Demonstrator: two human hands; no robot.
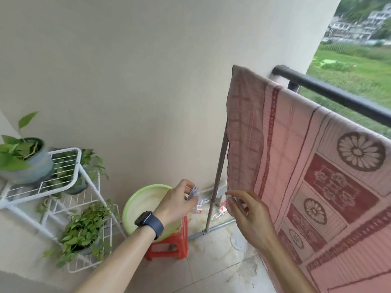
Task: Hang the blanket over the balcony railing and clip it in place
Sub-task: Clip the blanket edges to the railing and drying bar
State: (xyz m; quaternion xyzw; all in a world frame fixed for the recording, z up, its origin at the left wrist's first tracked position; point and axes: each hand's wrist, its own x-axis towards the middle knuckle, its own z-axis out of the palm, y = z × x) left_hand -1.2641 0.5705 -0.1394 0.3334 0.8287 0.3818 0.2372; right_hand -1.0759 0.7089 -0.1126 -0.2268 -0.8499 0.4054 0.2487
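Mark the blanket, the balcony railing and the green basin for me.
blanket (296,166), head view, patterned hanging face
balcony railing (338,95), head view, bare dark top bar
green basin (137,206), head view, inner wall near its left rim

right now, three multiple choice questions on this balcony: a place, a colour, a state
1. Where does the light green basin sit? A on the floor B on the red plastic stool C on a plant shelf
2. What colour is the blanket mainly? A blue B plain white C pink with dark red patterns
3. What is the left hand doing? A pinching small clips B hanging open C pressing flat on the wall
Answers: 1 B, the basin rests on the stool's top. 2 C, pink cloth with dark red flower panels. 3 A, its fingers curl round the clips.
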